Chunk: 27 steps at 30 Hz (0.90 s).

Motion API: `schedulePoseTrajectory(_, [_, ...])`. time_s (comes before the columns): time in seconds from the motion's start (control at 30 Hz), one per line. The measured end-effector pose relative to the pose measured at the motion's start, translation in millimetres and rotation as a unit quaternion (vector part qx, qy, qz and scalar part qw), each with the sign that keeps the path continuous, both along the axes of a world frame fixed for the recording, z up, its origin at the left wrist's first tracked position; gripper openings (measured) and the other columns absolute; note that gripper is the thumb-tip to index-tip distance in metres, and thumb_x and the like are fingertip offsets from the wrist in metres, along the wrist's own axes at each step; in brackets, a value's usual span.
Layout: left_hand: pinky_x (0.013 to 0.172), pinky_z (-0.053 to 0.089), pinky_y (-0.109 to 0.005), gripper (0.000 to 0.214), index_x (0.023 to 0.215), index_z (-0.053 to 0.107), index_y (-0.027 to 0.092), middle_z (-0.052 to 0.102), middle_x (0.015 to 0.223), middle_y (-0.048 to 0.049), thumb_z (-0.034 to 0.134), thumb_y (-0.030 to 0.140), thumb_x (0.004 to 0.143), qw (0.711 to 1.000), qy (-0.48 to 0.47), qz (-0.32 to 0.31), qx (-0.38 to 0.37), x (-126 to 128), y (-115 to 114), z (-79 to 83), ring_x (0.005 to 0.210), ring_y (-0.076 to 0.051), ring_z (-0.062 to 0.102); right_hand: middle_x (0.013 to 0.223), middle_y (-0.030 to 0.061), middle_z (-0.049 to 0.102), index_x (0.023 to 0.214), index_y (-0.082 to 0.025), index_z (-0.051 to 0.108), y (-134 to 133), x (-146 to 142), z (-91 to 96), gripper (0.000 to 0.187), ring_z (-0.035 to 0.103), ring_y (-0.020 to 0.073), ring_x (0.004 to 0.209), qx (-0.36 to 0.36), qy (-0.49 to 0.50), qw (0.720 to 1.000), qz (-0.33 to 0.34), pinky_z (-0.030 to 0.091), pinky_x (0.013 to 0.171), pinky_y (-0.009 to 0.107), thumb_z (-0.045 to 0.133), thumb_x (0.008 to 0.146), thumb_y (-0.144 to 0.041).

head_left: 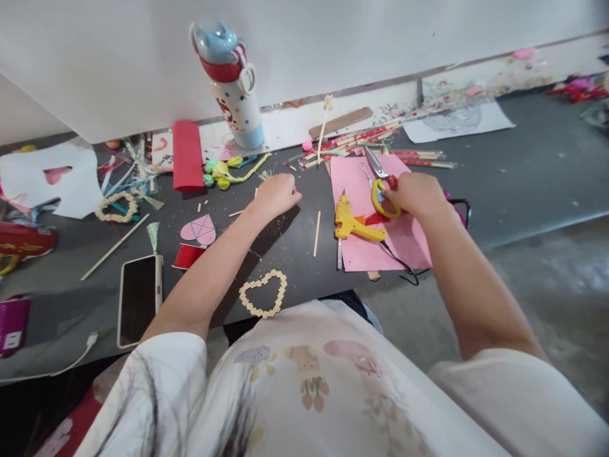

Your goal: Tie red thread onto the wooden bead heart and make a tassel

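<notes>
My right hand point(419, 192) is closed at the handles of the scissors point(379, 171), whose blades point away over the pink sheet point(349, 184). Part of the scissors' handle is hidden by my fingers. On the same sheet, just left of that hand, lies a yellow hot glue gun point(354, 223) with a black cord. My left hand point(276, 195) is closed in a fist low over the dark table; pale green fibres show just behind it, and its grip is hidden. A heart made of small beige pieces point(264, 312) lies at the table's near edge. Right of my left hand rests a thin stick point(316, 233).
A tall bottle point(240, 105) stands at the back by the wall. Red-wrapped sticks point(366, 139) lie behind the pink sheet. To the left are a phone point(137, 301), a pink paper heart point(200, 230), a red spool point(185, 256), another beige heart point(117, 219) and white paper point(76, 178).
</notes>
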<state>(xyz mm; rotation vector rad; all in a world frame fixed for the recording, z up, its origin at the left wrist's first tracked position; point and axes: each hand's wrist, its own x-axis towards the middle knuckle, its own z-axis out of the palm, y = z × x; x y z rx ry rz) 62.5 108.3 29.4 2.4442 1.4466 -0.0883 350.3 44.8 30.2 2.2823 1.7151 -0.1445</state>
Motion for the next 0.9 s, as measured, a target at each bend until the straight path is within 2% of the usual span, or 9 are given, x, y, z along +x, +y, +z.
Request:
schedulePoseTrajectory(0.1, [0.072, 0.046, -0.032, 0.019, 0.084, 0.067, 0.016, 0.07, 0.089, -0.0108, 0.052, 0.025, 0.079, 0.999, -0.048, 0.008, 0.006, -10.2, -6.2, 10.0, 0.084, -0.023, 0.065, 0.1, 0.0253, 0.07, 0.102, -0.007, 0.071, -1.9, -13.5, 14.6, 0.042, 0.066, 0.0355, 0.096, 0.053, 0.053, 0.997, 0.022, 0.046, 0.074, 0.04, 0.051, 0.088, -0.041])
schedulePoseTrajectory(0.17, [0.069, 0.043, -0.03, 0.017, 0.086, 0.065, 0.017, 0.07, 0.087, -0.0089, 0.053, 0.026, 0.078, 0.998, -0.067, 0.014, 0.008, -15.4, -13.0, 17.6, 0.082, -0.022, 0.063, 0.098, 0.0157, 0.073, 0.102, -0.015, 0.073, -4.3, -33.7, 23.9, 0.035, 0.067, 0.0291, 0.094, 0.122, 0.174, 0.976, 0.046, 0.048, 0.079, 0.038, 0.055, 0.086, -0.041])
schedulePoseTrajectory(0.3, [0.067, 0.04, -0.029, 0.015, 0.085, 0.063, 0.018, 0.068, 0.083, -0.0059, 0.053, 0.026, 0.079, 0.995, -0.097, 0.008, 0.014, -22.6, -29.1, 31.2, 0.074, -0.018, 0.059, 0.082, 0.0032, 0.073, 0.109, -0.021, 0.073, -8.3, -90.9, 28.7, 0.039, 0.066, 0.0172, 0.069, 0.116, 0.503, 0.853, 0.082, 0.052, 0.071, 0.033, 0.065, 0.08, -0.045])
schedulePoseTrajectory(0.43, [0.066, 0.039, -0.028, 0.014, 0.085, 0.062, 0.017, 0.067, 0.081, -0.004, 0.054, 0.027, 0.08, 0.991, -0.135, -0.006, 0.02, -31.0, -42.6, 39.4, 0.07, -0.016, 0.057, 0.076, 0.0007, 0.072, 0.1, -0.02, 0.076, -7.6, -137.7, 22.1, 0.033, 0.061, 0.0117, 0.06, 0.145, 0.655, 0.74, 0.047, 0.053, 0.065, 0.029, 0.072, 0.074, -0.039])
schedulePoseTrajectory(0.5, [0.066, 0.039, -0.027, 0.014, 0.087, 0.062, 0.017, 0.066, 0.081, -0.0037, 0.053, 0.025, 0.08, 0.988, -0.155, -0.005, 0.022, -36.9, -46.3, 41.4, 0.07, -0.015, 0.056, 0.073, 0.0009, 0.071, 0.087, -0.019, 0.077, -6.1, -150.1, 20.8, 0.024, 0.06, 0.0109, 0.06, 0.162, 0.688, 0.707, 0.032, 0.053, 0.064, 0.028, 0.073, 0.073, -0.038])
schedulePoseTrajectory(0.57, [0.07, 0.042, -0.026, 0.018, 0.094, 0.062, 0.016, 0.067, 0.088, -0.0044, 0.05, 0.021, 0.082, 0.981, -0.194, 0.008, 0.019, -43.1, -47.2, 42.9, 0.076, -0.015, 0.058, 0.07, 0.0004, 0.07, 0.08, -0.019, 0.076, -4.8, -156.7, 22.0, 0.019, 0.06, 0.0104, 0.06, 0.177, 0.699, 0.692, 0.022, 0.053, 0.063, 0.026, 0.074, 0.073, -0.037])
schedulePoseTrajectory(0.7, [0.083, 0.045, -0.024, 0.031, 0.111, 0.06, 0.015, 0.068, 0.105, -0.0055, 0.037, 0.017, 0.091, 0.95, -0.303, 0.028, -0.071, -52.2, -44.7, 47.6, 0.093, -0.013, 0.061, 0.065, -0.0013, 0.068, 0.076, -0.021, 0.076, -3.8, -162.0, 29.1, 0.019, 0.058, 0.0099, 0.057, 0.211, 0.681, 0.701, 0.02, 0.048, 0.057, 0.025, 0.075, 0.073, -0.04])
schedulePoseTrajectory(0.8, [0.078, 0.046, -0.024, 0.033, 0.11, 0.063, 0.015, 0.067, 0.091, -0.0042, 0.036, 0.027, 0.096, 0.931, -0.335, 0.012, -0.148, -55.4, -44.8, 52.9, 0.083, -0.012, 0.061, 0.068, -0.0009, 0.069, 0.077, -0.021, 0.075, -3.8, -162.8, 34.0, 0.023, 0.058, 0.0108, 0.059, 0.227, 0.673, 0.704, 0.026, 0.045, 0.054, 0.025, 0.076, 0.071, -0.043])
schedulePoseTrajectory(0.9, [0.066, 0.041, -0.024, 0.033, 0.095, 0.069, 0.014, 0.062, 0.076, -0.0013, 0.043, 0.035, 0.094, 0.933, -0.324, 0.006, -0.156, -57.9, -47.5, 56.6, 0.065, -0.01, 0.051, 0.069, -0.0011, 0.068, 0.081, -0.022, 0.075, -4.2, -158.7, 36.2, 0.025, 0.056, 0.0104, 0.058, 0.239, 0.671, 0.702, 0.013, 0.044, 0.052, 0.024, 0.076, 0.072, -0.045])
